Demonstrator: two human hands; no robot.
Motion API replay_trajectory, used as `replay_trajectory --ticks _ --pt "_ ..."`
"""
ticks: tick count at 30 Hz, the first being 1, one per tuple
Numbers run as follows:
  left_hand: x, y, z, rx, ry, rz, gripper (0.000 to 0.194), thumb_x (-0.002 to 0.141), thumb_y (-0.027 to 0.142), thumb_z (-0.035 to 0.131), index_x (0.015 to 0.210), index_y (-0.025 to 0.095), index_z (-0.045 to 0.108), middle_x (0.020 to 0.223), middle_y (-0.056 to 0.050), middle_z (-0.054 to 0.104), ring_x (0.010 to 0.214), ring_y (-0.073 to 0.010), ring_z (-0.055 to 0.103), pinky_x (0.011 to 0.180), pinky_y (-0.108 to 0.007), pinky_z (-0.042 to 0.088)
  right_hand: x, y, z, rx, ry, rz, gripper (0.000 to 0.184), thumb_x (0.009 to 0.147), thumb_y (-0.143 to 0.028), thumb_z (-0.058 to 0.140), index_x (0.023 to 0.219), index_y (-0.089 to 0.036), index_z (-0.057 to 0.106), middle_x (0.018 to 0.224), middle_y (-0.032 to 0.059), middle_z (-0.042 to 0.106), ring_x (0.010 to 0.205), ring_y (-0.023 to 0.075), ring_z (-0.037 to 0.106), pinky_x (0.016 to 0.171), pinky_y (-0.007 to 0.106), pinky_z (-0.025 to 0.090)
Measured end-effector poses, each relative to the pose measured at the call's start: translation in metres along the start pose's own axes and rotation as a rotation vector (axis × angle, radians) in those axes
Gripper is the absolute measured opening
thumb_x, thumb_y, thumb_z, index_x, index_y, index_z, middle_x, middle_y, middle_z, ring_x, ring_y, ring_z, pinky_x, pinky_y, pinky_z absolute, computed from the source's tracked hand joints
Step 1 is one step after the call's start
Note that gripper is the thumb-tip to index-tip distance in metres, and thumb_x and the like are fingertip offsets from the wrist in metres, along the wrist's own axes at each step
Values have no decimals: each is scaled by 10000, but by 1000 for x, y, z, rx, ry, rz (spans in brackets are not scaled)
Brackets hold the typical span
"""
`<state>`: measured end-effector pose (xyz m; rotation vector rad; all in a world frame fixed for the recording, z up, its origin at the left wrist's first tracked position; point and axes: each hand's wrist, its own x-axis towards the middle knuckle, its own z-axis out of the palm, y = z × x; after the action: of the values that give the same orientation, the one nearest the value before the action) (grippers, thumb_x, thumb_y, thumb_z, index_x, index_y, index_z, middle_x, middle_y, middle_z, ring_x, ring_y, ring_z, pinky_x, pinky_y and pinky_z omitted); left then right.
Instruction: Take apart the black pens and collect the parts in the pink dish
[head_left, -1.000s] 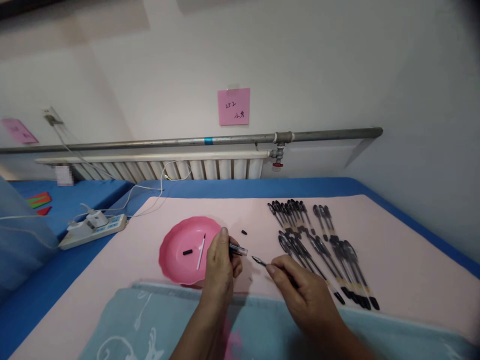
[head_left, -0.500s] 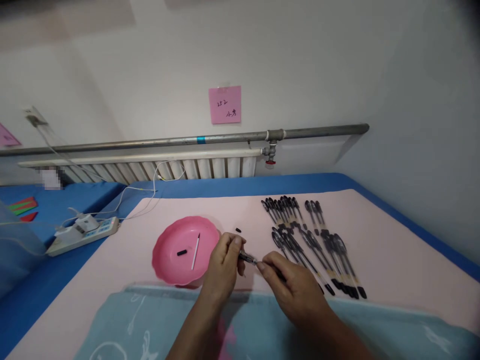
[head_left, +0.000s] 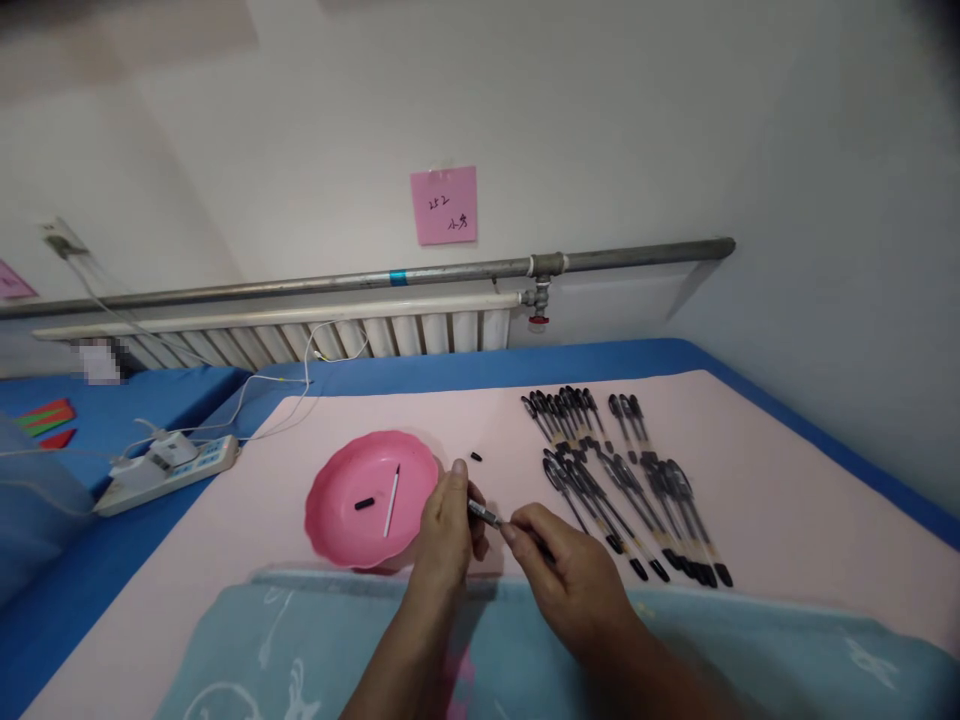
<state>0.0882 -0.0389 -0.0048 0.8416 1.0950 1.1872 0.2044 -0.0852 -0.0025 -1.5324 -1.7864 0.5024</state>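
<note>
My left hand is closed around one end of a pen with a clear, dark-tinted barrel. At the pen's other end, my right hand pinches it between thumb and forefinger. A dark piece shows partly under the right fingers, too hidden to name. Left of the hands sits a pink scalloped bowl. Inside it lie a short black piece like a pen cap and a thin white stick with a dark tip. A small black piece rests on the pink cover just beyond my left hand.
Several black-capped pens lie in rows to the right on the pink cover. A light-blue cloth lies along the near edge. Farther left are a power strip and white cables. A radiator and pipe run behind.
Both hands, with the pen between them, have shifted slightly left. The left thumb now points more upward. The view has moved a little; the bowl's contents look the same.
</note>
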Motion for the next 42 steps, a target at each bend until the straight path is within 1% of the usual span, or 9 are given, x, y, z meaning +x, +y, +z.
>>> replay_trajectory --ticks 4,8,15,23,29,35,38,40,42 --pt "-3 0 4 -4 57 9 494 756 649 425 586 185 434 381 76 374 285 -51 290 309 -164 199 0 0 2 53 45 6 258 879 -357 416 702 -209 531 557 -42 517 487 104 464 462 195 321" --pt "-3 0 7 -83 81 -21 486 755 642 436 594 184 435 379 85 352 292 -41 256 321 -159 189 0 2 3 70 72 -11 253 873 -347 435 703 -200 551 564 -39 519 496 100 464 467 194 323" --pt "-3 6 6 -100 46 -43 464 765 597 464 564 179 436 353 80 338 296 -44 264 331 -163 199 1 6 2 107 92 -60 250 865 -321 448 688 -191 568 546 -41 492 498 97 468 478 185 351" --pt "-5 10 6 -78 30 -30 459 758 589 474 560 177 440 350 75 346 296 -40 271 330 -159 197 -1 7 4 112 132 -93 238 852 -327 464 693 -196 585 538 -34 519 487 100 486 458 182 360" --pt "-4 12 5 -68 15 -5 468 761 593 468 554 174 443 344 82 322 292 -39 275 324 -153 201 0 9 1 112 147 -126 206 843 -308 480 719 -194 598 564 -32 555 482 96 503 486 187 385" --pt "6 20 -9 -216 65 -39 430 704 560 569 576 168 449 431 63 412 308 -28 276 304 -146 161 -10 -12 -6 206 136 -169 179 840 -268 472 710 -204 577 589 -22 583 512 102 530 505 191 404" --pt "6 25 -13 -328 16 -91 379 695 500 618 611 167 457 463 64 429 320 -20 267 307 -140 150 -10 -16 -9 201 143 -132 182 849 -276 457 721 -211 568 587 -24 574 507 105 525 499 192 406" --pt "6 27 -14 -403 -27 -127 349 688 449 649 624 169 453 466 69 422 327 -14 248 310 -135 141 -7 -12 -11 163 160 -65 188 859 -308 448 732 -216 553 561 -32 538 473 107 487 468 199 387" --pt "6 27 -14 -464 -62 -167 336 687 426 663 639 166 454 480 63 436 334 -10 248 313 -131 144 -4 -7 -11 119 137 -23 195 870 -334 434 752 -221 540 543 -39 509 456 112 463 449 209 365"
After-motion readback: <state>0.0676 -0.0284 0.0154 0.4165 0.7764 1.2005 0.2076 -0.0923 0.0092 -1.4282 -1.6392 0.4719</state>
